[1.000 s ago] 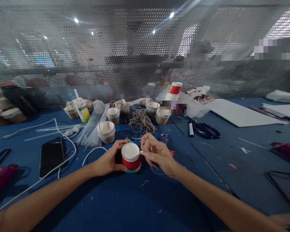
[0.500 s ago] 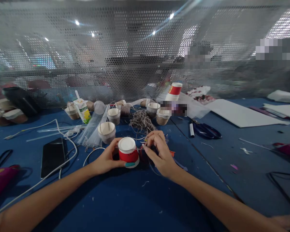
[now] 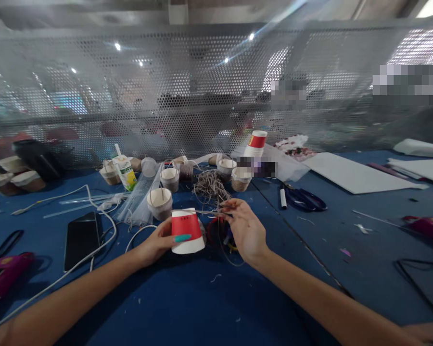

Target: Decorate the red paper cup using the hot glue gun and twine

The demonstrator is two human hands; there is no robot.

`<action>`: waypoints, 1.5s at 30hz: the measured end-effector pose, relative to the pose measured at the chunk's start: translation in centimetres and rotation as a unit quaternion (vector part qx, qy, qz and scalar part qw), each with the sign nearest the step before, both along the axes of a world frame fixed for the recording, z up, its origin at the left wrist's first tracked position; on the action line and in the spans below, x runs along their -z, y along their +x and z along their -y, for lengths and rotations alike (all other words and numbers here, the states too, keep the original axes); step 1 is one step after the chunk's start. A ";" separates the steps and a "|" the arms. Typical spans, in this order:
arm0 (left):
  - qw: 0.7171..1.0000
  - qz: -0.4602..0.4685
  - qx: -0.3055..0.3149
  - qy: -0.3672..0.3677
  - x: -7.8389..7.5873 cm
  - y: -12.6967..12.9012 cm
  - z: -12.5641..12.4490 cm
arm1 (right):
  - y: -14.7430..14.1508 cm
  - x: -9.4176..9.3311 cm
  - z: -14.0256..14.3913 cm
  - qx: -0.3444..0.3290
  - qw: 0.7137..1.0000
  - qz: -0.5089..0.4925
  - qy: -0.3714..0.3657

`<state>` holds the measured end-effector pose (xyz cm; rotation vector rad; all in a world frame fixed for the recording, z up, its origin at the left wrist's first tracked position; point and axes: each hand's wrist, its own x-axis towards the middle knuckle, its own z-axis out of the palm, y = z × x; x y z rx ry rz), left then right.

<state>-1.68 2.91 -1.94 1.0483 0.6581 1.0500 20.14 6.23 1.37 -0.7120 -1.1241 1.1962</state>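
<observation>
My left hand (image 3: 155, 245) grips a red and white paper cup (image 3: 186, 230), held upside down just above the blue table (image 3: 187, 302). My right hand (image 3: 243, 230) is beside the cup on its right, fingers pinched on a thin string (image 3: 206, 211) that runs across toward the cup's top. Under that hand lies a small red ring with dark bits (image 3: 216, 230); what they are is unclear.
Several small brown and white cups (image 3: 159, 203) and a tangle of twine (image 3: 211, 185) stand behind. A phone (image 3: 81, 234) with white cable lies left, pink glue guns (image 3: 5, 271) at both edges, scissors (image 3: 305, 199) and white sheets (image 3: 350, 170) right. A perforated metal screen (image 3: 202, 91) closes the back.
The cup has been lifted and tipped so its red side faces me instead of its white bottom. My right hand moved up and away, drawing the string. The view tilted up.
</observation>
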 end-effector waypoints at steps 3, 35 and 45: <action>0.997 0.056 0.030 -0.046 -0.2 0.1 0.2 | 0.1 0.2 -0.5 0.015 1.000 -0.010 -0.009; 0.997 -0.039 -0.064 0.033 -0.3 3.2 1.0 | 0.2 -0.4 3.9 -0.026 0.820 0.378 0.430; 0.996 -0.041 -0.066 0.049 -0.7 3.4 0.8 | -0.1 0.3 3.9 -0.095 0.937 0.214 0.258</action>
